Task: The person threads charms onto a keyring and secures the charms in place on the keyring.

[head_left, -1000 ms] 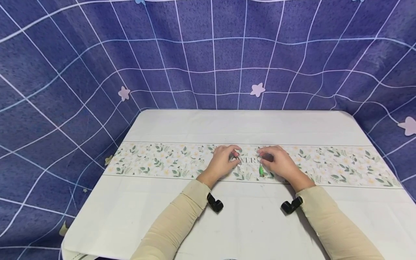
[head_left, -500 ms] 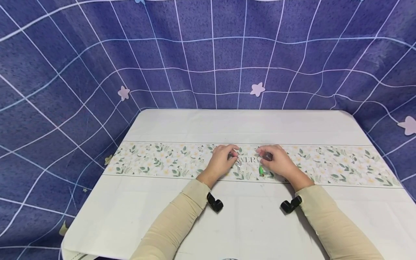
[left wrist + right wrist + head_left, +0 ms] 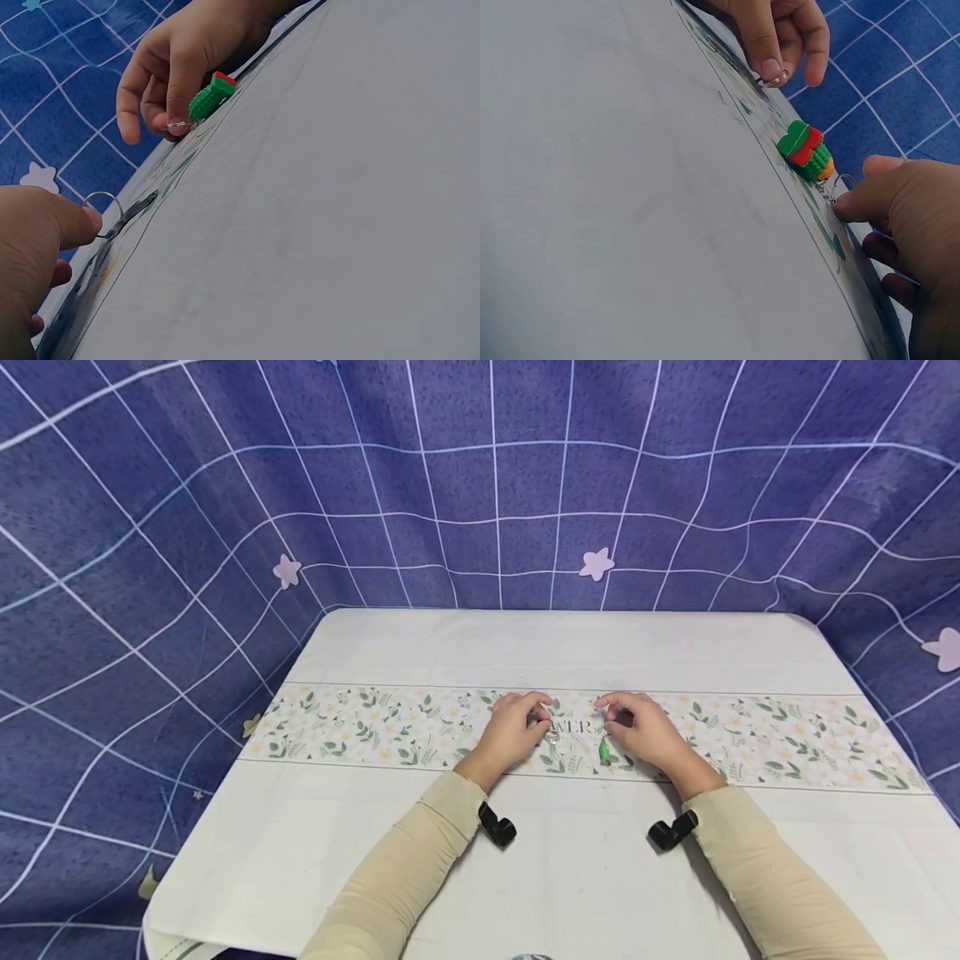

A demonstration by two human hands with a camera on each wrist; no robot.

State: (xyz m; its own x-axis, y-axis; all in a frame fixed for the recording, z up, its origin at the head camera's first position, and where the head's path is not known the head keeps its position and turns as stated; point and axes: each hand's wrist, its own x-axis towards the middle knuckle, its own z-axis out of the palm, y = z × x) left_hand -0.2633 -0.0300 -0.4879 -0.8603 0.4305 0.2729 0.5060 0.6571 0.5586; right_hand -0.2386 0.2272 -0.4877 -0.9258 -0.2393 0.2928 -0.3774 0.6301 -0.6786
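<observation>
One thin, round, silver-coloured metal ring (image 3: 118,202) sits pinched between the thumb and finger of your left hand (image 3: 510,731). A slim metal piece, probably a key (image 3: 137,205), extends from it over the white strip printed with green leaves and pale flowers (image 3: 412,735). That piece should be light, stiff and a little slippery, so the ring's rim makes the surer hold.

To the right, between your hands, the green, red and orange moulded charm (image 3: 805,152) is just above or on the strip; you cannot tell which. It looks like light plastic or rubber, ridged enough not to slide, and unlikely to break. Its short silver-coloured metal chain (image 3: 825,192) should flex and let it swing, so take the charm by its body if you want it steady.

Farther right, your right hand (image 3: 645,731) pinches the charm's own round metal ring (image 3: 841,176). Both hands stand well apart above the white surface (image 3: 555,852), thumbs and forefingers narrow.
</observation>
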